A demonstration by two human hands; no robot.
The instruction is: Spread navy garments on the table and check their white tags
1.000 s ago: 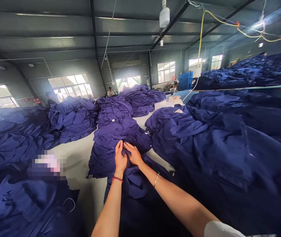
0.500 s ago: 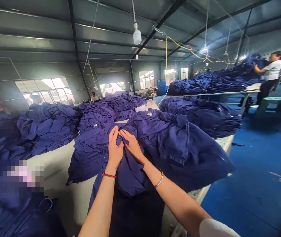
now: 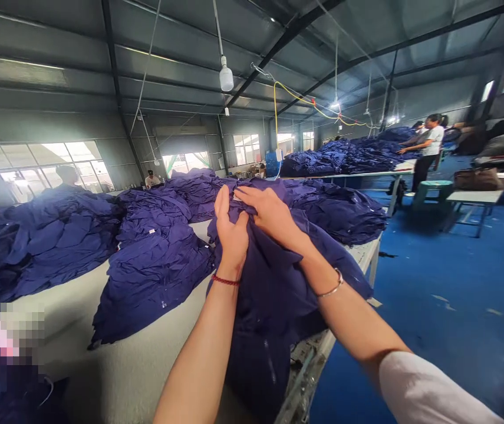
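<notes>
Left hand (image 3: 233, 238) in the head view has its fingers nearly straight, thumb pinching navy cloth (image 3: 273, 294); the right hand (image 3: 276, 221), partly closed, grips the same cloth beside it. The cloth drapes toward six o'clock, over the desk (image 3: 132, 377). A pile (image 3: 150, 282) lies at eight o'clock, a heap (image 3: 344, 215) at three. Since half a second ago, both hands have shifted clockwise past the pile, so the cloth now seems clear of it.

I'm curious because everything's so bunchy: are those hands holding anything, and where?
Dark blue cloth; the left hand and right hand grip its gathered top part.
</notes>
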